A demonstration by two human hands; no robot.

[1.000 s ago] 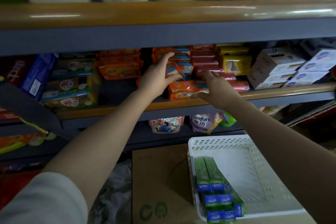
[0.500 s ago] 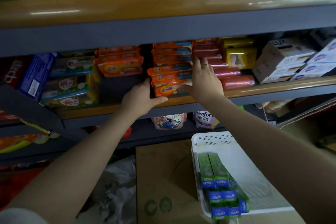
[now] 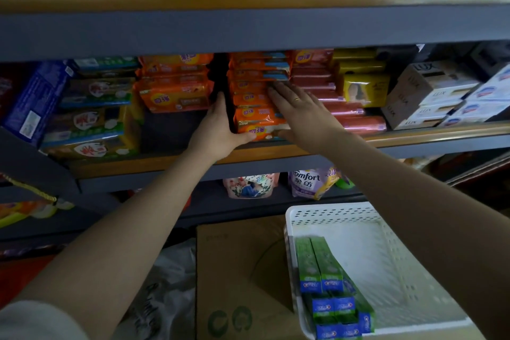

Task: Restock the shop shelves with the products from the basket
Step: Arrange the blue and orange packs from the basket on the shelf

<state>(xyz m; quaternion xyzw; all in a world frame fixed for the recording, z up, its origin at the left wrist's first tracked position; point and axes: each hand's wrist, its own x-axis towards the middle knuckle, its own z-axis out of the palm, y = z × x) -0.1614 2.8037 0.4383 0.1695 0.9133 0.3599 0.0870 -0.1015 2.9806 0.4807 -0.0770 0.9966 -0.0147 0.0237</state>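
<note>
A stack of orange soap packs (image 3: pixel 255 96) stands on the middle shelf (image 3: pixel 430 136). My left hand (image 3: pixel 218 130) cups the stack's left side, its thumb hooked under the bottom pack. My right hand (image 3: pixel 302 113), a ring on one finger, lies flat across the stack's front right, with its thumb at the bottom pack's lower edge. Below right, the white perforated basket (image 3: pixel 331 211) holds several green and blue toothpaste boxes (image 3: pixel 317 265) along its left wall.
Another orange pile (image 3: pixel 174 91) sits left of a dark gap. Pink packs (image 3: pixel 345 109), yellow packs (image 3: pixel 364 85) and white Lux boxes (image 3: pixel 425 91) fill the right. A cardboard box (image 3: pixel 234 279) lies under the basket. Softener pouches (image 3: pixel 309 182) stand on the lower shelf.
The loose orange packs now sit in one straight stack. My left hand slid from the stack's front to its left side; my right hand spread flat over its front.
</note>
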